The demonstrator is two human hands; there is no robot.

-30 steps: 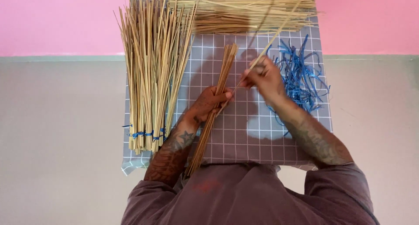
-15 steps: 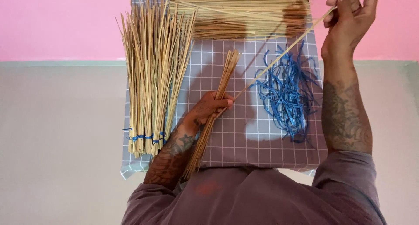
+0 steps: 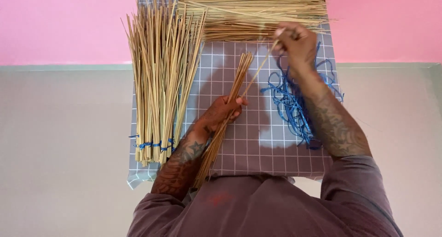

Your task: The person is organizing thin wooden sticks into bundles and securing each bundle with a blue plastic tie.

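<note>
Gripping a slim bundle of straw sticks (image 3: 229, 109) in my left hand (image 3: 222, 112), fingers closed round its middle, I keep it slanted above the grey checked cloth (image 3: 258, 140). My right hand (image 3: 294, 41) is pinched shut on a single stick (image 3: 258, 71) that slopes down to the bundle, just in front of the loose stick pile (image 3: 248, 11). Tied stick bundles (image 3: 159, 80) lie to the left, and a tangle of blue strips (image 3: 290, 103) sits under my right forearm.
</note>
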